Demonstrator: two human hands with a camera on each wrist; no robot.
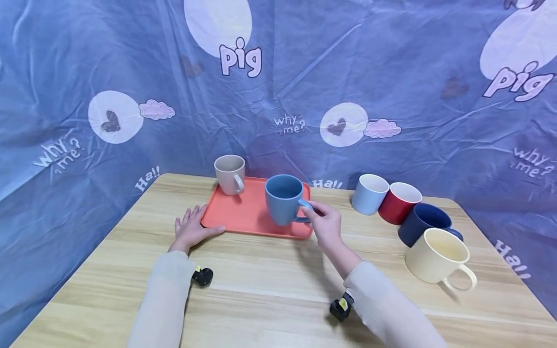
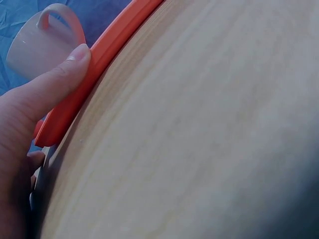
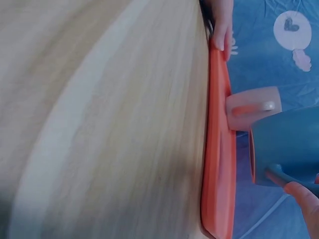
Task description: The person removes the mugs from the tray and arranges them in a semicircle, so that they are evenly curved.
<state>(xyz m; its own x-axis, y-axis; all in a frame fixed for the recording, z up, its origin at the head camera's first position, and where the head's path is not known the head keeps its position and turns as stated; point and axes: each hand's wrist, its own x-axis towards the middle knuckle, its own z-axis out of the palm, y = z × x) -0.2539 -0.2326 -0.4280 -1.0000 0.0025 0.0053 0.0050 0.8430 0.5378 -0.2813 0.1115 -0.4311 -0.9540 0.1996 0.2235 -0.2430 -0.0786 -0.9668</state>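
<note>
A wrinkled blue cloth backdrop point(image 1: 391, 63) fills the area behind and at both sides, printed with "pig", "why me?" and "Ha!!" lettering, pale circles, hearts and pink clouds. In front of it is a light wood-grain surface point(image 1: 261, 290). Toward its back lies a coral-orange rectangular tray point(image 1: 243, 217).

Two pale sleeves point(image 1: 163, 295) reach in from the near edge. A cream mug point(image 1: 428, 258) stands nearest on the right, its handle toward the near right. Behind it, in a row running back, stand a navy mug point(image 1: 413, 224), a red mug point(image 1: 393, 208) with a white inside and a light-blue mug point(image 1: 367, 198), also white inside. A teal-blue mug point(image 1: 280, 205) hangs upright above the right part of the tray; the right wrist view shows a gap beneath its base. A beige-grey mug point(image 1: 229, 174) stands upright in the tray's back left corner.

The right hand point(image 1: 326, 222) has its grip closed on the teal-blue mug's handle. The left hand point(image 1: 191, 231) has a loose grip, fingers spread beside the tray's left end, thumb resting on the front rim. Smallest are black devices point(image 1: 203, 277) at the wrists.
</note>
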